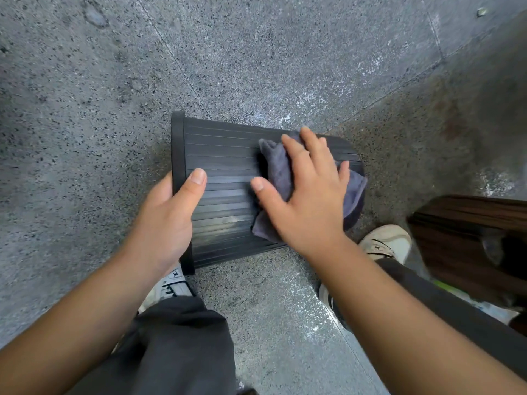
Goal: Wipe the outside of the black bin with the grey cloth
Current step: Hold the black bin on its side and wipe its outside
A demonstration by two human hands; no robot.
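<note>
The black ribbed bin lies on its side over the speckled stone floor, its rim to the left and its base to the right. My left hand grips the rim end, thumb on the ribbed wall. My right hand lies flat with spread fingers on the grey cloth, pressing it against the bin's upper side near the base. Part of the cloth hangs over the far right end of the bin.
My two white shoes and dark trouser legs stand just below the bin. A dark wooden piece of furniture stands at the right edge. Grey stone floor stretches to the left and beyond the bin.
</note>
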